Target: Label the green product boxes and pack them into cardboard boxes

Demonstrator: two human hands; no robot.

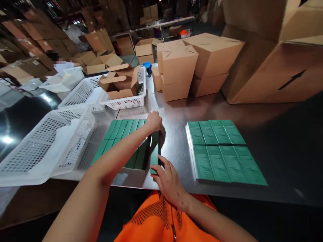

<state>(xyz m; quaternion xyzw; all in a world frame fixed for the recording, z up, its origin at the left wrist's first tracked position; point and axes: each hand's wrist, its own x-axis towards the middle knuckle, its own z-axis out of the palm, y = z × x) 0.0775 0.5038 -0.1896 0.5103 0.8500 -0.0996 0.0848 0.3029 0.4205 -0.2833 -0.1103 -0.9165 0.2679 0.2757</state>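
Two narrow green boxes (pixel 154 156), seemingly end to end, form a row on the metal table between my hands. My left hand (pixel 154 121) reaches across and is closed over the far end of this row, its fingertips partly hidden. At the near end, my right hand (pixel 168 178) pinches the row between thumb and fingers. Just left of it stands a block of green boxes (pixel 123 129) packed in two rows, partly covered by my left forearm. To the right lies another block of green boxes (pixel 224 151), also in two rows, with printed faces up.
White perforated baskets (pixel 68 144) stand on the left; one farther back holds an open cardboard box (pixel 121 82). Closed brown cartons (pixel 179 67) are stacked at the back, with a large carton (pixel 272 74) at right. Another person (pixel 60 64) is at the far left.
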